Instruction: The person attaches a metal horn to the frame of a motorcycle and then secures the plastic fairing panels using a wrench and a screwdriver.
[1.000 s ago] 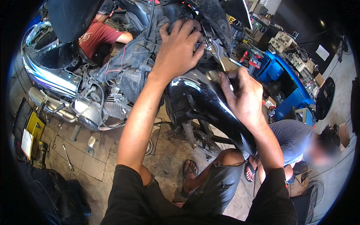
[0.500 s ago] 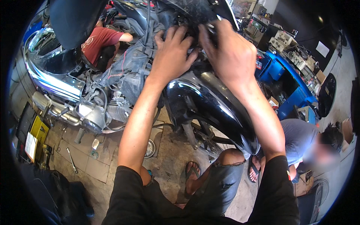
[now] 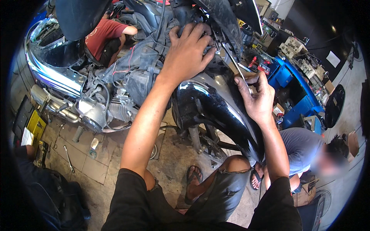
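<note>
A motorcycle with its body panels partly off stands in front of me, its glossy black front fender point(image 3: 216, 98) below my hands. My left hand point(image 3: 189, 52) is curled over dark parts above the fender, at the steering area. Its fingertips press in among them, and what they grip is hidden. In my right hand point(image 3: 260, 96), a long slim metal wrench point(image 3: 239, 68) is pinched between thumb and fingers. The wrench slants up and left, its far end among the parts beside my left hand.
A person in a red shirt point(image 3: 104, 38) crouches behind the motorcycle; another in grey point(image 3: 300, 148) bends low at right. A blue cabinet point(image 3: 298, 88) stands beside a cluttered bench. On the tiled floor lie another wrench point(image 3: 69, 158) and a yellow toolbox point(image 3: 36, 127).
My right hand has moved down and right, away from the left hand, and the wrench now shows clearly. My left hand has shifted slightly right; its fingers stay on the parts.
</note>
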### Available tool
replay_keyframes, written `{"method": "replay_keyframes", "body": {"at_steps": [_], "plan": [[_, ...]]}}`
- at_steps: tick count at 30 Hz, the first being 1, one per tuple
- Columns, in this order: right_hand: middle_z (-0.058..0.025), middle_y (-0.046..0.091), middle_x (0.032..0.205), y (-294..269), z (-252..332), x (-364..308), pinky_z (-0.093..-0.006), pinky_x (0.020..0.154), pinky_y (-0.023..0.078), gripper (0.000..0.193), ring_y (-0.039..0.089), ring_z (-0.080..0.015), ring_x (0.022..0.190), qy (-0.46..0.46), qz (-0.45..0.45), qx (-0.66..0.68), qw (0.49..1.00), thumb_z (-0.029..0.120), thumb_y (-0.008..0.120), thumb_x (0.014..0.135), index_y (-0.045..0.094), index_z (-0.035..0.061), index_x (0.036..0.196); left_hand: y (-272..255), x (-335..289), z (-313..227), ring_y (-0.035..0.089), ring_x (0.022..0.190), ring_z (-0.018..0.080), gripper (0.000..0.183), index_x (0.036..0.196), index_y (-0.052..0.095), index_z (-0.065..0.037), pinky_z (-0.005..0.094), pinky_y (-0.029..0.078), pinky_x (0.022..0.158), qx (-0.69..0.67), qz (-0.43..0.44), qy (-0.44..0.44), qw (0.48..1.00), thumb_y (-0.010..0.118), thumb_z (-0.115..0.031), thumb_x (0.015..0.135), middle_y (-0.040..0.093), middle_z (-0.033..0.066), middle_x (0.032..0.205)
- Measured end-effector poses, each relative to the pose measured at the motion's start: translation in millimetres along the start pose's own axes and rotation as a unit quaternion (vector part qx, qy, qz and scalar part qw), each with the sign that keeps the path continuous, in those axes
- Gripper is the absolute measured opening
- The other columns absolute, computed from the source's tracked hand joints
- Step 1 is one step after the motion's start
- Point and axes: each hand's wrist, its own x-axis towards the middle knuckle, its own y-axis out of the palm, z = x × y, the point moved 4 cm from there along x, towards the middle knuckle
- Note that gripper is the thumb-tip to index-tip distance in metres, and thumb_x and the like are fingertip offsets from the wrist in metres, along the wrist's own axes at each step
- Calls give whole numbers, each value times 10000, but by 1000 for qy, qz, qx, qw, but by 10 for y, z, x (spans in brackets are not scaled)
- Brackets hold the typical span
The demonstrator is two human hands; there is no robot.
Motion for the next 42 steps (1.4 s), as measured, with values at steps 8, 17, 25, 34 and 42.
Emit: {"method": "replay_keyframes", "body": {"at_steps": [8, 17, 25, 34, 42], "plan": [[-145, 624, 768, 14, 195, 72, -390, 612, 504, 230, 642, -310, 676, -58, 63, -62, 994, 91, 751, 869, 538, 8, 893, 6, 11, -17, 480, 1234, 298, 247, 981, 679, -85, 597, 291, 1038, -9, -3, 0, 1000, 702, -294, 852, 569, 76, 1240], [-172, 617, 636, 19, 811, 425, -418, 501, 490, 227, 648, -369, 573, -111, 85, -136, 981, 115, 709, 893, 502, 22, 884, -28, 14, -37, 488, 1238, 295, 258, 992, 683, -69, 601, 303, 1035, 3, -11, 3, 1000, 713, -275, 839, 573, 89, 1252], [-187, 598, 608, -5, 860, 994, -437, 514, 503, 298, 648, -399, 615, -141, -5, -152, 978, 237, 743, 898, 522, 37, 888, -33, 21, -37, 491, 1227, 305, 282, 1012, 686, -56, 593, 310, 1034, 13, -29, 7, 999, 709, -285, 848, 573, 104, 1257], [-129, 674, 679, -55, 238, 350, -285, 455, 491, 268, 679, -155, 556, -56, -98, 20, 993, 112, 745, 914, 502, 5, 874, 10, -4, 0, 470, 1228, 334, 270, 1018, 688, -104, 575, 275, 1044, -7, 8, 5, 1000, 699, -323, 860, 564, 93, 1256], [-158, 642, 752, -14, 77, 7, -343, 618, 504, 226, 659, -296, 664, -11, 19, -4, 1000, 72, 730, 900, 520, -8, 869, 6, -4, 1, 466, 1235, 333, 276, 1013, 689, -102, 579, 276, 1042, -6, 13, -2, 1000, 700, -330, 859, 556, 108, 1262]]}}
